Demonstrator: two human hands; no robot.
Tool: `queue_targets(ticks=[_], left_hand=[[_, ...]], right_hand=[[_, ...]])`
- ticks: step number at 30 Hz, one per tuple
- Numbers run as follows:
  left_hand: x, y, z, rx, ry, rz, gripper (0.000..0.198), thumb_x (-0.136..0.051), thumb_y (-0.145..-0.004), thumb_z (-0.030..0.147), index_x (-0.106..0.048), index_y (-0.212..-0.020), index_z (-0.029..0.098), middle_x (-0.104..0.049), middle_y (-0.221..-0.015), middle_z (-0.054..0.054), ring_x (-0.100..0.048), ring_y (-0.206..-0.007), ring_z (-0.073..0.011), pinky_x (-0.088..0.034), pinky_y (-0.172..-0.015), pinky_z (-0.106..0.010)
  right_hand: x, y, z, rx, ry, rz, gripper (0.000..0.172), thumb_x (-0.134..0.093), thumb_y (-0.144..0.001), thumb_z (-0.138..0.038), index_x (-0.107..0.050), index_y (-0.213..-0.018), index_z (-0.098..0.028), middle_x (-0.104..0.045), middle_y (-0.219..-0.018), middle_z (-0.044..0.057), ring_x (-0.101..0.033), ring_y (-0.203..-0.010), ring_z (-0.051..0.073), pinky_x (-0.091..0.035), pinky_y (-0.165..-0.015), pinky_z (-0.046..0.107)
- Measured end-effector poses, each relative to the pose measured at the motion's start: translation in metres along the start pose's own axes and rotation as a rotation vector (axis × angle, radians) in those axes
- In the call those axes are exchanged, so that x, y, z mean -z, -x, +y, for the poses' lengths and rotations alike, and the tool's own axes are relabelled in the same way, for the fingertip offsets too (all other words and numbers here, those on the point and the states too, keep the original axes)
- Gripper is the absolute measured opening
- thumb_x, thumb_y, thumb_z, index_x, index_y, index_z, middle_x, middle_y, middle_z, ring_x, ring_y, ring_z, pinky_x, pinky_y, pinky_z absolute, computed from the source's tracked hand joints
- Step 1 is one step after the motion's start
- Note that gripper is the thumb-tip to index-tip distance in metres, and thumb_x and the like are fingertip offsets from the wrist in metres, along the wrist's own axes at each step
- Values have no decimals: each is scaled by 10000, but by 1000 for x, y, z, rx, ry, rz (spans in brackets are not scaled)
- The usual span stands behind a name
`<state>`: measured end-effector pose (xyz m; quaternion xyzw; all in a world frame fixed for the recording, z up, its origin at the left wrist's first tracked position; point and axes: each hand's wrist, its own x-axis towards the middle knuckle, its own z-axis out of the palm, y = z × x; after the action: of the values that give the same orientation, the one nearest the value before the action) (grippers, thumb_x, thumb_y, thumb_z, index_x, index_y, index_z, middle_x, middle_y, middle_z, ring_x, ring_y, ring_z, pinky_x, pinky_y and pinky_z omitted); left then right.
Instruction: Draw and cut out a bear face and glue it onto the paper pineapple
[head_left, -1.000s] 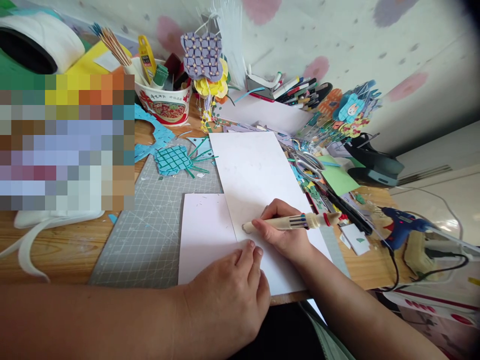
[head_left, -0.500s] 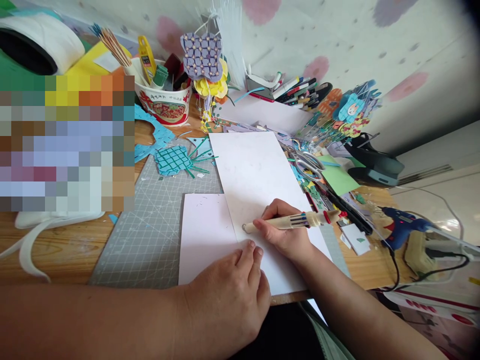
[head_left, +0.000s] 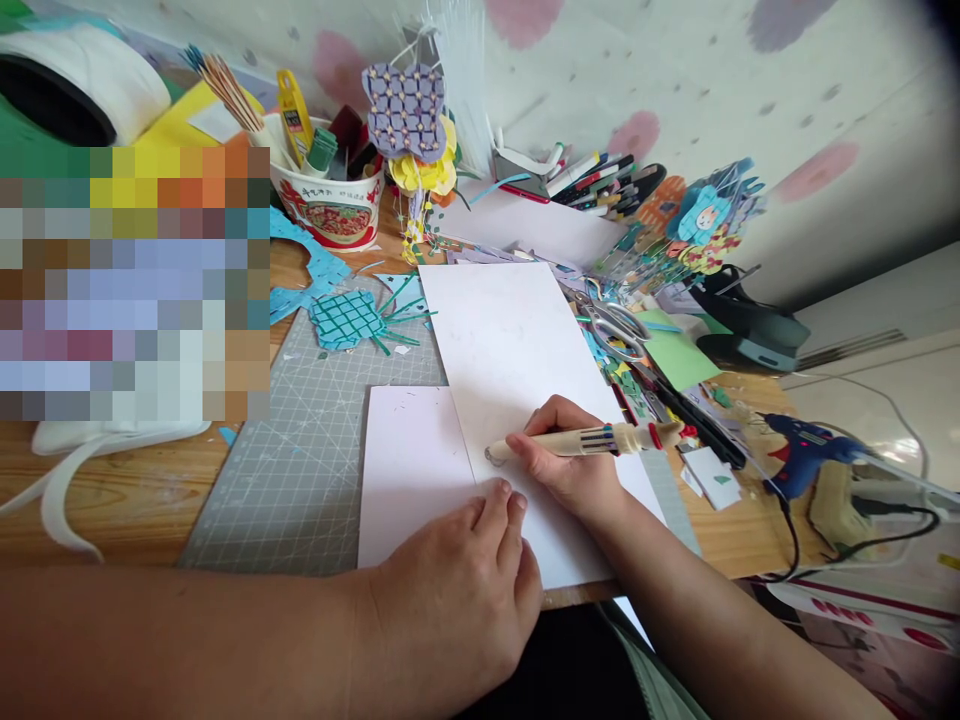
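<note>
Through the head camera I am seeing my right hand (head_left: 574,465) pinching a thick white pen (head_left: 592,440) between thumb and fingers. The pen is slanting low over the sheet (head_left: 517,340), its writing end pointing left toward the sheet's left edge, right beside a small grey mark; whether the tip is touching the paper I am not able to tell. Its red-banded end is sticking out to the right, past the hand. My left hand (head_left: 469,565) is lying back upward, loosely unclenched, gripping nothing that I can see, its fingers resting side by side on the sheet just below the pen tip.

The sheet is overlapping a second white paper (head_left: 405,460) on its left, and both are lying over the grey gridded mat (head_left: 300,480). Farther up the mat a blue piece (head_left: 347,320) with green crossing strips is sitting beside the sheet, its loose strips reaching toward the edge. To the right, silver scissors (head_left: 615,330) are lying among paper scraps, with a green paper (head_left: 675,350) near them. Farther right a blue glue gun (head_left: 806,450) is resting by the edge of the wooden table (head_left: 742,530). At the back a printed tub (head_left: 330,205) is holding tools, a purple woven piece (head_left: 409,110) is hanging beside it, and many pens (head_left: 600,185) are lying bunched near the wall (head_left: 697,90).
</note>
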<state>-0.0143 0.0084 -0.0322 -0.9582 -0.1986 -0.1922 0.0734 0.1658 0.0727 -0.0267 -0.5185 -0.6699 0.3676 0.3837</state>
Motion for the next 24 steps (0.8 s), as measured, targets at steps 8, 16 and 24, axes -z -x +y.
queue_targets(ticks=[8,16,24], left_hand=[[0,0,0,3,-1,10,303,-625,-854,296,-669,-1031,54,-683,-1138,-277,-660,-1082,-387,-491,-868,-448],[1,0,0,1,-8,11,304,-620,-854,297,-667,-1039,60,-681,-1145,-273,-661,-1081,-385,-494,-868,-445],[4,-2,-2,-8,13,10,313,-657,-826,303,-691,-1015,56,-674,-1140,-290,-662,-1078,-399,-519,-858,-425]], right_hand=[[0,0,0,0,-10,-7,302,-758,-744,-370,-535,-625,-205,-537,-533,-41,-437,-474,101,-333,-430,236],[-1,-1,1,-13,-48,-9,292,-768,-732,-339,-536,-621,-202,-529,-538,-44,-423,-477,97,-318,-433,235],[-1,3,9,18,-452,332,300,-699,-807,-392,-487,-661,-238,-438,-449,-87,-368,-383,100,-294,-390,243]])
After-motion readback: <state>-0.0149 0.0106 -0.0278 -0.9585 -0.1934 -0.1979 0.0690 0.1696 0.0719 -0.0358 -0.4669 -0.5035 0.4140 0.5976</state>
